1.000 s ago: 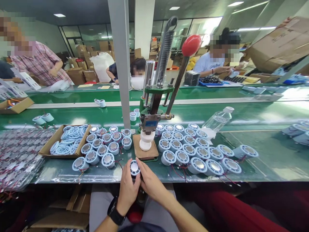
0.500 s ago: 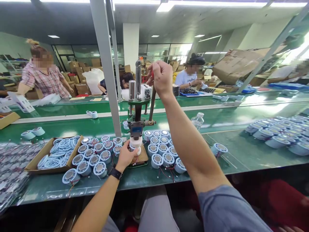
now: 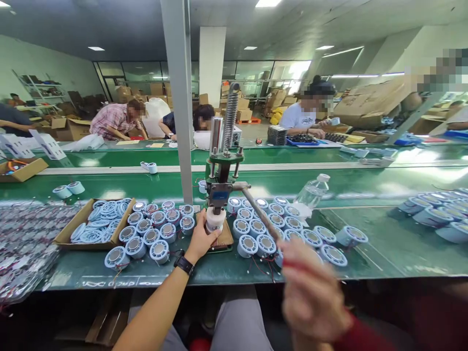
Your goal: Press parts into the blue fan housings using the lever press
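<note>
A hand-operated press (image 3: pixel 219 192) stands on the bench, its white round pressing head (image 3: pixel 215 219) lowered. My left hand (image 3: pixel 202 238) closes its fingers and thumb around a light blue round housing under that head; hand and head mostly hide the part. My right hand (image 3: pixel 310 287), smeared by motion, grips the end of the press lever (image 3: pixel 261 214), which slopes down to the right; a bit of red shows at the grip. Rows of light blue round housings (image 3: pixel 159 251) with metal discs and red wires flank the press on both sides.
A cardboard box (image 3: pixel 93 243) of light blue rings is left of the press. Metal parts with wires (image 3: pixel 29 248) lie farther left. A clear plastic bottle (image 3: pixel 313 192) stands behind the right-hand housings. A grey post (image 3: pixel 179 97) rises behind the press. Co-workers sit across the green conveyor (image 3: pixel 109 161).
My right hand has swung the lever from upright down to the right and towards me. The pressing head has come down, while my left hand stays at the housing. The view has shifted left.
</note>
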`<control>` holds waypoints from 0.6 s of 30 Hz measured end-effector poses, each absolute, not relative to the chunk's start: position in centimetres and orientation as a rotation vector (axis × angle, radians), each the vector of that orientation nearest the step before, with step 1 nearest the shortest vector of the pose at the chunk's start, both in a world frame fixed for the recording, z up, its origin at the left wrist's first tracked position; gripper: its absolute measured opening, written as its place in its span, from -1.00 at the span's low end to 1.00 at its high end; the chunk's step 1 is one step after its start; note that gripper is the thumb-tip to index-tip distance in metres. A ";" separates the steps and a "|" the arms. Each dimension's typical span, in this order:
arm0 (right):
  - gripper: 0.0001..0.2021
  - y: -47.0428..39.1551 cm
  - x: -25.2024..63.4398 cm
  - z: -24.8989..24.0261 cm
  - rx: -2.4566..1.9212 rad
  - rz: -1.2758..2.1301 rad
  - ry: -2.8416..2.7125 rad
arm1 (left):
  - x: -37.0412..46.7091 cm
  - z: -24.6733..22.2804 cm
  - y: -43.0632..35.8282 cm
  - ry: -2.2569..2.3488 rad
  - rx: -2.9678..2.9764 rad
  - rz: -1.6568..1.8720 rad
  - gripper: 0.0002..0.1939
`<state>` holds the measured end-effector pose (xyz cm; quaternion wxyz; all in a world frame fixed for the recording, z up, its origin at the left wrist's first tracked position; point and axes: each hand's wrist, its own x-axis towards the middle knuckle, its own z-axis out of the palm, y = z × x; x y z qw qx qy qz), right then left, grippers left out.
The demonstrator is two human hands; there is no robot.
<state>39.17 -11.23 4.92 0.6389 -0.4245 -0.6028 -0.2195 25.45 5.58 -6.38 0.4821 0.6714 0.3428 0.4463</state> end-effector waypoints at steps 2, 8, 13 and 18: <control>-0.66 -13.1 38.1 -0.1 -1.071 -0.606 -1.307 | 25.5 -6.6 5.5 0.868 1.653 1.093 -0.18; -0.64 -6.9 41.5 10.9 -0.857 -0.633 -1.411 | 25.4 -6.1 4.2 0.926 1.711 1.047 -0.21; -0.60 2.9 44.2 20.7 -0.799 -0.096 -1.452 | 22.0 -5.7 -1.0 1.033 1.989 1.084 -0.29; -0.53 2.2 40.3 7.7 -0.868 -0.092 -1.227 | 12.6 -4.9 -2.6 1.473 2.315 1.170 -0.46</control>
